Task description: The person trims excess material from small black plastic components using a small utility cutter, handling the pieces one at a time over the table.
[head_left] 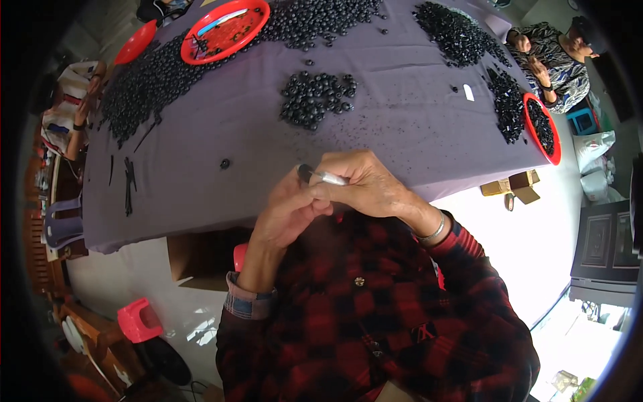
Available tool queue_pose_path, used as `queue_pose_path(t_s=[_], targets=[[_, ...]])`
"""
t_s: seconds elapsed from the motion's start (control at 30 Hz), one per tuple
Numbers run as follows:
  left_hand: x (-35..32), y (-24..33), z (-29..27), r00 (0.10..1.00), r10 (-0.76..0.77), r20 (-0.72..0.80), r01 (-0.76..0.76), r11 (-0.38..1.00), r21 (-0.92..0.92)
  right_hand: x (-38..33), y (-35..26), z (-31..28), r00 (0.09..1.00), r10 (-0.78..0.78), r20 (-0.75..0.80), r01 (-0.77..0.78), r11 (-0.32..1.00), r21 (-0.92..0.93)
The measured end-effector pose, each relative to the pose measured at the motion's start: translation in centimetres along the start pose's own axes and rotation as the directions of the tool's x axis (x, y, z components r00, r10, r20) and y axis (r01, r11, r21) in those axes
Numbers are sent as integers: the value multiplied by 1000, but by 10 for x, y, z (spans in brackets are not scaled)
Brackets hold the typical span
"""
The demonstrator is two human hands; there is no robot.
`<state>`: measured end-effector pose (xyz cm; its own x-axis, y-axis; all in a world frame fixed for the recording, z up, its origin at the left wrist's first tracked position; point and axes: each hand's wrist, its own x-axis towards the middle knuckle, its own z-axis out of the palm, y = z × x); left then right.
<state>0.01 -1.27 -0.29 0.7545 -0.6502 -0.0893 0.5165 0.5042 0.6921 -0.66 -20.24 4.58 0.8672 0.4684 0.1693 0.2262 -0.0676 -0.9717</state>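
My left hand (284, 214) and my right hand (365, 184) meet just over the near edge of a table covered in grey-purple cloth (221, 114). My right hand grips a thin silver tool (329, 178). Its tip meets a small black round piece (305, 173) pinched in my left fingers. A heap of the same small black pieces (315, 99) lies on the cloth just beyond my hands. One single black piece (225, 163) lies apart to the left.
Large spreads of black pieces cover the far left (144, 84) and far right (462, 33) of the cloth. Red trays sit at the back (226, 30) and the right edge (542, 126). A seated person (556, 60) works at the right; another person (70, 107) sits at the left. A pink stool (139, 320) stands below.
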Motion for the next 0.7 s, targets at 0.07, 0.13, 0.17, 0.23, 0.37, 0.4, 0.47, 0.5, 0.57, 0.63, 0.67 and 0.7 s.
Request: queue_pose_path(t_s=[0.07,0.13,0.17,0.23,0.37,0.4,0.47,0.5,0.57,0.63,0.67,0.7], targets=[[0,2,2,998,31,56,-29,999,-41,2,5,2,996,-42,-81,40,999,-20],[2,8,6,997,4,-71,-9,997,-73,6,8,-12,982,-58,-180,3,958,-287],[3,10,2,998,6,-66,-11,997,-72,9,9,-22,958,-94,-270,-61,855,-515],[1,19,-7,876,234,-422,-57,919,391,14,16,-49,906,-125,-406,-210,700,-683],[-7,42,-54,774,530,-346,-64,609,790,38,38,-91,901,-136,-411,-242,629,-739],[-6,46,-52,707,631,-319,21,432,902,41,45,-99,934,-141,-329,-178,614,-769],[-5,51,-54,627,735,-259,131,229,965,51,57,-104,947,-140,-291,-161,576,-802],[-5,51,-60,623,739,-257,130,227,965,55,62,-103,959,-138,-249,-139,538,-832],[-2,50,-70,577,760,-299,173,244,954,60,68,-100,964,-124,-234,-143,500,-854],[-1,49,-73,559,805,-201,141,147,979,63,69,-97,969,-110,-223,-149,463,-874],[-2,48,-72,538,836,-109,117,54,992,62,67,-93,967,-115,-228,-148,475,-868],[-4,47,-70,533,839,-113,123,55,991,62,60,-86,966,-121,-229,-143,488,-861]])
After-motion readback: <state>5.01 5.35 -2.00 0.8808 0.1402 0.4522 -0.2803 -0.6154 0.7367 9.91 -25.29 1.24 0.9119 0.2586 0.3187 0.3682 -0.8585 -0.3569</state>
